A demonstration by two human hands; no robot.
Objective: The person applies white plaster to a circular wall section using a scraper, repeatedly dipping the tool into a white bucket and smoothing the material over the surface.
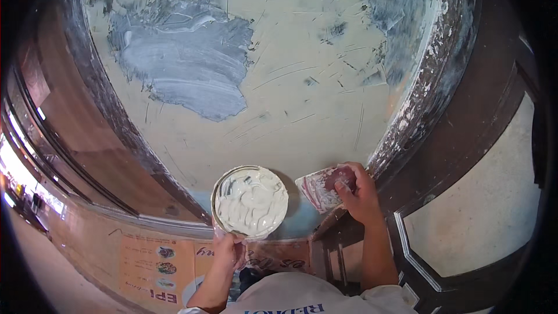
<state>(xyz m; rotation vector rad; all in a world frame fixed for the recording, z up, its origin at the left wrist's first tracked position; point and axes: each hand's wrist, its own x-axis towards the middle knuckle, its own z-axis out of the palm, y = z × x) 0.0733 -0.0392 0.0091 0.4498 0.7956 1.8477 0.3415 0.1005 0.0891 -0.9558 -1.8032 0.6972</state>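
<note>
My left hand (pixel 228 249) is closed on the lower edge of a round tub (pixel 215 197). Thick, creamy white putty (pixel 253 204) fills the tub, its surface ridged and swirled. To the right, my right hand (pixel 361 196) grips a flat reddish putty spreader (pixel 321 191) smeared with white. The thumb lies on the spreader's face, and its broad edge points left toward the tub, with a small gap between them. Beyond both hands spreads a scratched, pale greenish surface (pixel 302 122). A large grey-blue smoothed patch (pixel 183 61) covers its left part.
Another grey-blue patch (pixel 401 29) lies at the far right. Dark, flaking borders run along the left and right (pixel 427 75) sides. Brown panelling with a pale inset (pixel 482 197) stands at the right. A printed orange sheet (pixel 157 264) shows below the tub, near my left forearm.
</note>
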